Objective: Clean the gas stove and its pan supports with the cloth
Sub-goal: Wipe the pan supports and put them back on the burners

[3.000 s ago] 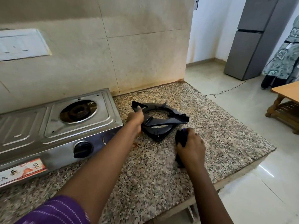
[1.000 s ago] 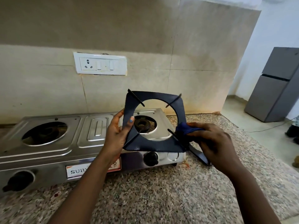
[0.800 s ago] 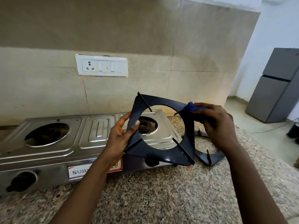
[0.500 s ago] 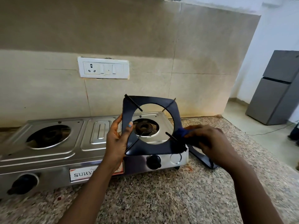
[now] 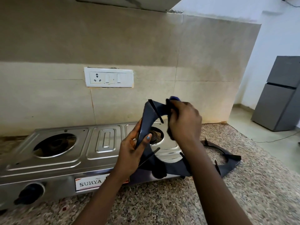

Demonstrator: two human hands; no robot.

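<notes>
— From the head view, what are the hands doing?

— The left hand (image 5: pixel 131 153) reaches up from the near side and grips the left edge of a dark pan support (image 5: pixel 146 125), thumb on the near face and fingers curled behind it. The support is held up on edge, tilted, above the right end of the gas stove (image 5: pixel 65 161).

— And the other?

— The right hand (image 5: pixel 184 120) comes in from the right, wrist bent, knuckles toward us, fingers curled over the support's top corner. It pinches a blue cloth (image 5: pixel 174 98) against the metal; only a bit of the cloth pokes out above the fingers.

— Where is the stove itself?

— On the granite countertop (image 5: pixel 178 207), against the tiled wall, both burners bare. The right burner (image 5: pixel 155 137) shows through the raised support's opening.

— Any other support?

— A second pan support (image 5: pixel 227 163) lies flat on the countertop just right of the stove, partly behind the right forearm.

— Beyond that?

— A switch panel (image 5: pixel 108 77) on the wall above the stove, and a grey fridge (image 5: pixel 280 95) far right.
</notes>
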